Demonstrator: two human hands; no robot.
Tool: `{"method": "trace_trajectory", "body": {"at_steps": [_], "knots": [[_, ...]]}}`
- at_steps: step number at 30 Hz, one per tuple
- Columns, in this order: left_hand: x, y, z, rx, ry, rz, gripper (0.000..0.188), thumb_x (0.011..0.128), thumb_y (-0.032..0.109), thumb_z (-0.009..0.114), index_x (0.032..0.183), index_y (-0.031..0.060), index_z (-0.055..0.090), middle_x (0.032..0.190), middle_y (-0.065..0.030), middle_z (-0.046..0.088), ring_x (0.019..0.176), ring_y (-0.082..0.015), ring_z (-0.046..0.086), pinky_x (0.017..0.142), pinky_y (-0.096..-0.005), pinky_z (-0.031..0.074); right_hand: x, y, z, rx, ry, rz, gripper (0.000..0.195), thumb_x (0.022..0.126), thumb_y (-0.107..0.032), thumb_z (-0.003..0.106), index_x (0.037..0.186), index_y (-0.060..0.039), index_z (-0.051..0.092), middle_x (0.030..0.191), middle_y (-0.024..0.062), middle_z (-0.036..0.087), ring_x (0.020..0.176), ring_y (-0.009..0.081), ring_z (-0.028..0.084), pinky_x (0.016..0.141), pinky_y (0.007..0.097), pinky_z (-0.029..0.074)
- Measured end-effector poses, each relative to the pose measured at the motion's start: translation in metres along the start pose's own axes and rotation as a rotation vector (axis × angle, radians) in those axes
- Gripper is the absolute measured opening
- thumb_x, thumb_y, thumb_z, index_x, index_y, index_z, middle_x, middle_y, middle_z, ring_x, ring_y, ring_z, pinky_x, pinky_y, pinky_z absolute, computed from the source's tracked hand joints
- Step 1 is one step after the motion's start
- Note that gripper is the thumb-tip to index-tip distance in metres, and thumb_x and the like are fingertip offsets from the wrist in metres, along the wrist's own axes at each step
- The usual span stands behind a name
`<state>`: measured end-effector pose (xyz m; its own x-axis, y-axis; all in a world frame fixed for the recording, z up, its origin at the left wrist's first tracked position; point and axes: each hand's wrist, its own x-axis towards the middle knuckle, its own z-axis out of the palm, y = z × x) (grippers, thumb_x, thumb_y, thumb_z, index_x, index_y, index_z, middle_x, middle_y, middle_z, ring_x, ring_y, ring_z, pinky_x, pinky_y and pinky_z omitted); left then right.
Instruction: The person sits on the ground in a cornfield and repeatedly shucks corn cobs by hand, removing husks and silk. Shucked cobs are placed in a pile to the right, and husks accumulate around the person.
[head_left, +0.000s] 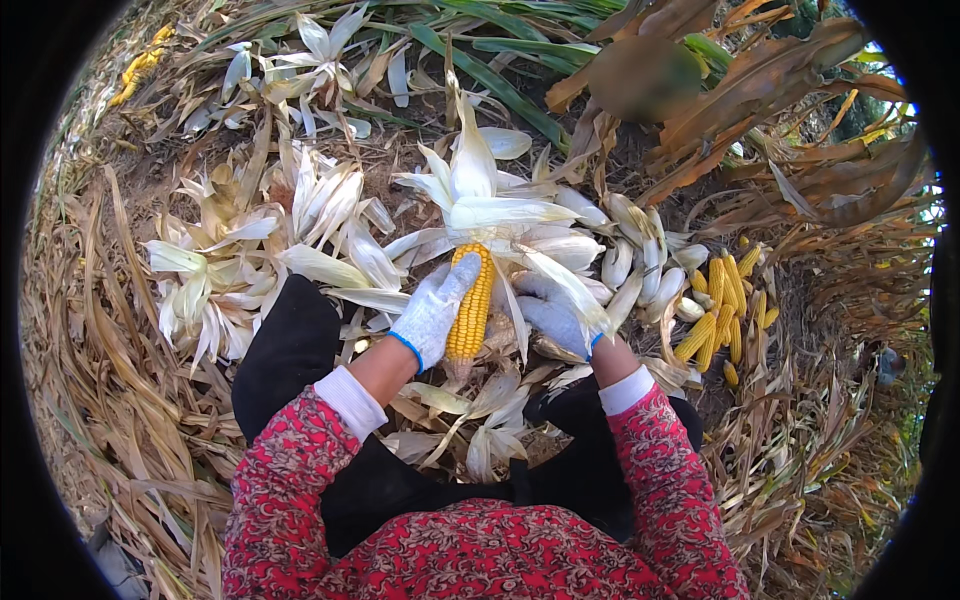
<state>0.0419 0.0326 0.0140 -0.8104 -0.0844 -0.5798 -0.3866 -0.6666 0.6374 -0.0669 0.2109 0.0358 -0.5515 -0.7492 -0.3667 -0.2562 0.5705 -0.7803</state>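
Note:
My left hand (433, 315), in a white knit glove with a blue cuff edge, grips a yellow ear of corn (472, 319). Its thumb lies along the upper kernels. The ear's tip points toward my body, and pale peeled husk leaves (511, 212) spread from its far end. To the right of the ear is my gloved right hand (555, 319). One long husk leaf crosses over it, and its fingertips are hidden among husk, so I cannot tell whether they grip anything.
Ears still in pale husks (619, 259) lie beyond my right hand. Further right is a heap of bare yellow ears (720, 300). Discarded husks (217, 277) cover the ground at left. Dry corn leaves (757, 105) hang at upper right; another row of yellow ears (141, 66) lies far left.

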Motion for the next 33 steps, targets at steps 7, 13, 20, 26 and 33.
{"method": "trace_trajectory", "body": {"at_steps": [7,13,20,26,33], "knots": [[-0.012,0.007,0.012,-0.031,-0.104,-0.105,0.053,0.09,0.049,0.064,0.122,0.0076,0.053,0.091,-0.005,0.061,0.072,-0.0155,0.062,0.06,-0.033,0.057,0.004,0.003,-0.024,0.904,0.325,-0.041,0.046,0.09,-0.014,0.063,0.132,0.0017,0.051,0.107,0.0107,0.065,0.102,0.019,0.061,0.089,0.0275,0.048],[-0.001,-0.003,-0.007,-0.145,-0.083,-0.14,0.054,0.092,0.05,0.06,0.125,0.0091,0.052,0.099,-0.0057,0.063,0.08,-0.0165,0.065,0.064,-0.0329,0.058,0.008,-0.005,-0.022,-0.196,0.139,0.121,0.102,0.065,-0.054,0.081,0.142,-0.0032,0.038,0.132,0.0213,0.055,0.12,0.0343,0.055,0.099,0.0392,0.044],[-0.008,-0.008,0.014,0.003,-0.179,-0.136,0.056,0.098,0.05,0.047,0.134,0.0077,0.047,0.108,-0.0085,0.062,0.086,-0.0179,0.064,0.072,-0.0318,0.056,0.014,0.028,0.01,0.028,0.251,-0.049,0.058,0.075,-0.048,0.074,0.114,-0.0066,0.064,0.105,0.0134,0.07,0.092,0.0275,0.067,0.081,0.0393,0.053],[-0.008,-0.019,0.006,0.249,-0.191,-0.011,0.059,0.095,0.042,0.056,0.137,0.0028,0.043,0.115,-0.0118,0.06,0.097,-0.0182,0.061,0.082,-0.0314,0.052,0.007,-0.013,0.01,0.592,0.354,0.039,0.046,0.066,-0.009,0.084,0.104,0.0027,0.061,0.093,0.0084,0.07,0.083,0.0154,0.066,0.073,0.0304,0.055],[-0.019,-0.016,0.021,0.468,-0.246,-0.039,0.065,0.086,0.036,0.071,0.133,0.0012,0.044,0.109,-0.0095,0.061,0.091,-0.0155,0.061,0.077,-0.0303,0.052,0.006,-0.02,0.002,0.494,0.35,0.06,0.035,0.077,-0.015,0.073,0.105,0.0024,0.06,0.092,0.0072,0.069,0.081,0.0155,0.065,0.072,0.0314,0.054]]}}
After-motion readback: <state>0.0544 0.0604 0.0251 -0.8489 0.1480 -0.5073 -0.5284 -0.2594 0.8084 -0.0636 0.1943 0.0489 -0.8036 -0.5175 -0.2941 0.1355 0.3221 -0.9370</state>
